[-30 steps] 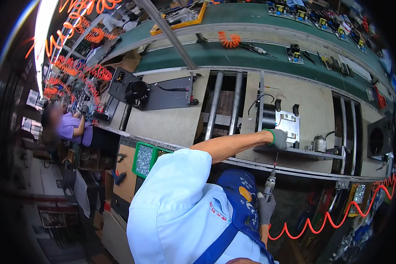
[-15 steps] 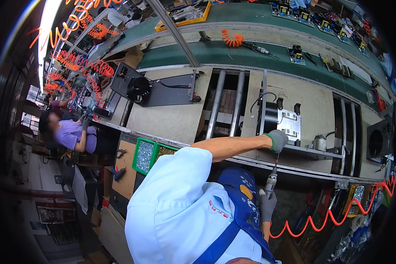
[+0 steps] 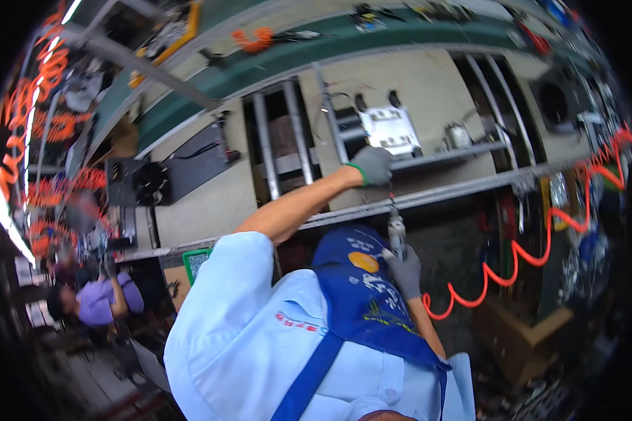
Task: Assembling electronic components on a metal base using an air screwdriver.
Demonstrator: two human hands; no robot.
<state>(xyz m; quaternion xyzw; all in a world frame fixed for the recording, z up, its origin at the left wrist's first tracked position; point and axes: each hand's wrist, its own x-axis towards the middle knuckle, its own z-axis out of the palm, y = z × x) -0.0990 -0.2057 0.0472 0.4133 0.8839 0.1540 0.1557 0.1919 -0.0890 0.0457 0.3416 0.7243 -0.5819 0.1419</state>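
My left hand (image 3: 373,166), in a grey glove with a green cuff, is closed at the near left corner of a grey metal chassis (image 3: 446,157). Whatever it pinches is hidden. My right hand (image 3: 404,272), also gloved, grips a pneumatic screwdriver (image 3: 397,235) held upright below the bench edge. The screwdriver's bit points up and reaches close to my left fingers. On the chassis are a white panel (image 3: 388,132) with metal parts and a ribbed silver coil (image 3: 458,135). A dark round part (image 3: 349,126) stands left of the panel.
Rollers (image 3: 279,137) divide the boards of the line. Another chassis with a black fan (image 3: 152,184) lies left, and a black housing (image 3: 555,102) stands right. An orange coiled hose (image 3: 516,259) loops at right. A co-worker in purple (image 3: 109,300) is at far left.
The whole view has swung and shifted, so the bench appears tilted and further left. Motion blurs the picture. My right hand still holds the screwdriver, its bit near my left hand.
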